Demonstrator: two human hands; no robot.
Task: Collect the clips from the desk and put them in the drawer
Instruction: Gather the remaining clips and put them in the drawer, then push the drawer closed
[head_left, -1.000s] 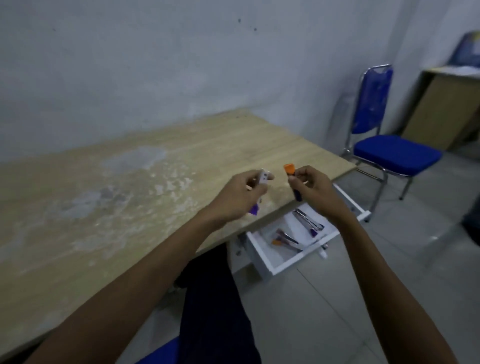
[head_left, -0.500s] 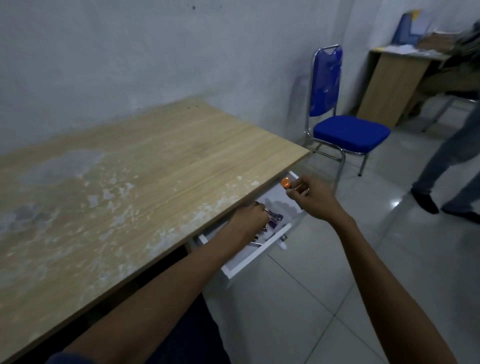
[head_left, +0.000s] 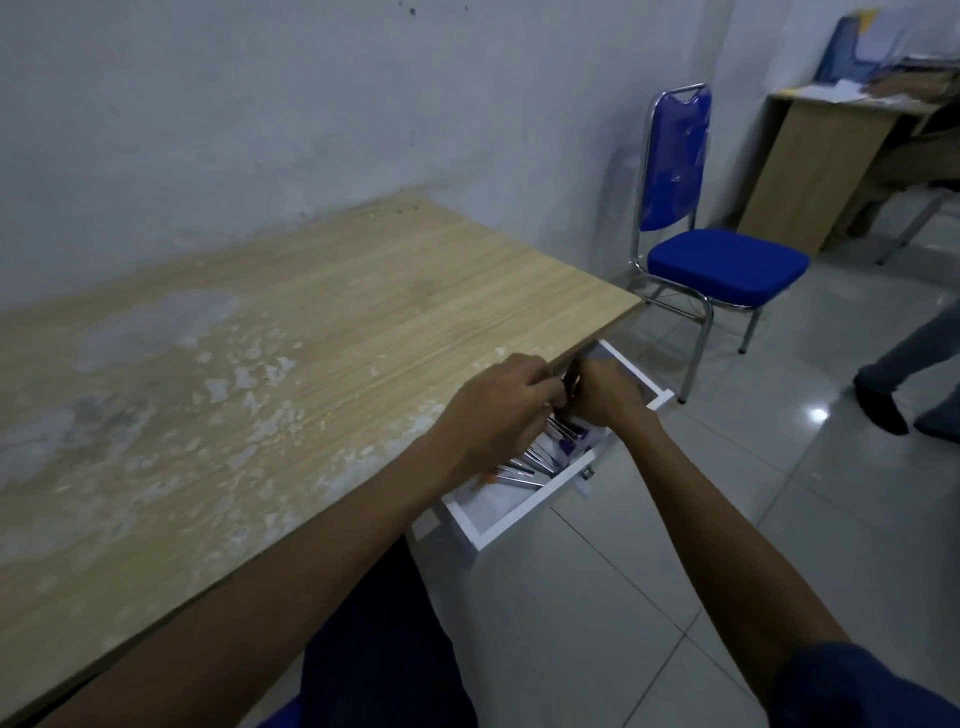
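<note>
A white drawer (head_left: 530, 510) stands pulled out under the right end of the wooden desk (head_left: 311, 332). Several silver clips (head_left: 524, 467) with purple and orange tips lie inside it. My left hand (head_left: 496, 410) and my right hand (head_left: 608, 395) hover together over the drawer near the desk edge, fingertips touching and fingers curled. A small dark shape shows between the fingers, and I cannot make out what either hand holds. No clips are visible on the desk top.
A blue chair (head_left: 722, 265) with a chrome frame stands just past the desk's right end. Another person's legs (head_left: 904, 374) are on the tiled floor at the right. A second desk (head_left: 831, 145) with papers stands at the back right.
Both hands dropped from above the desk to the open drawer. The white clip in my left hand and the orange clip in my right hand are no longer visible. The hands have come together.
</note>
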